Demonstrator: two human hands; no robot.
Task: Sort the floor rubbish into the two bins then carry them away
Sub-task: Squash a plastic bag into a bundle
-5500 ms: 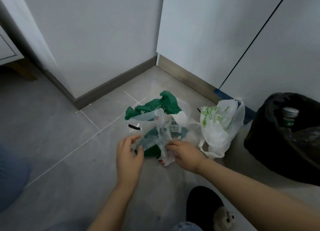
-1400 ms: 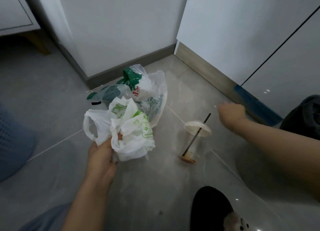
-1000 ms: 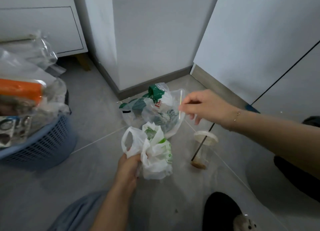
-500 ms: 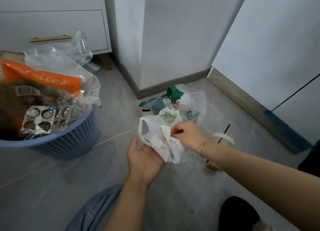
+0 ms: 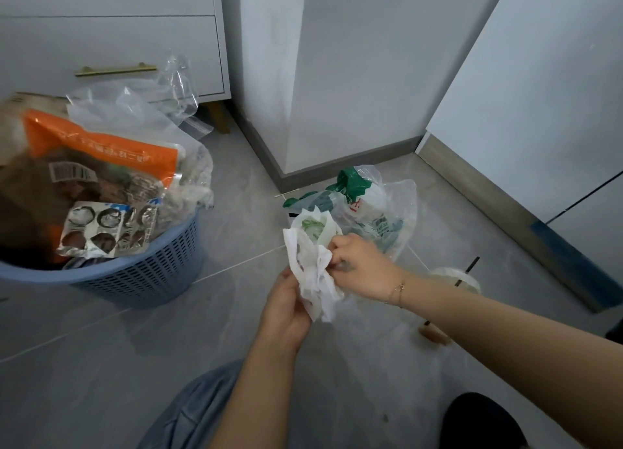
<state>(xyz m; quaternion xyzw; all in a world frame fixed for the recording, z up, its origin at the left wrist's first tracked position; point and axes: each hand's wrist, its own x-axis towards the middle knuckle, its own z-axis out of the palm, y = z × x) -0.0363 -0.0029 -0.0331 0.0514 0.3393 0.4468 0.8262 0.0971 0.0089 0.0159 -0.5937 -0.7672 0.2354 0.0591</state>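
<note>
White plastic, crumpled and printed with green, makes up the carrier bag (image 5: 312, 263) that is held above the grey tiled floor (image 5: 101, 364) near the middle of the view. It is cupped from below by the left hand (image 5: 286, 310), whose fingers are curled round its lower part. The right hand (image 5: 362, 268) is brought in from the right, and a fold of the bag is pinched between its thumb and fingertips; a thin bracelet (image 5: 399, 288) is worn at that wrist.

Just behind the bag, a clear plastic bag (image 5: 381, 212) with green and white wrappers inside is left lying on the floor in the corner, close to the grey skirting (image 5: 337, 168). To the right, partly hidden by the right forearm, a clear plastic cup (image 5: 453, 280) with a lid and a dark straw (image 5: 470, 268) is seen standing on the tiles.

At the left, a blue perforated basket (image 5: 141, 276) is set on the floor, well apart from the hands. It is filled above its rim: an orange packet (image 5: 101, 148), a silver blister pack (image 5: 108, 229) and clear plastic film (image 5: 141, 108) are piled in it. Behind the basket, a white drawer front with a brass handle (image 5: 116, 69) is visible. A grey-blue trouser knee (image 5: 188, 411) and a black shoe (image 5: 482, 421) are seen at the bottom edge.
</note>
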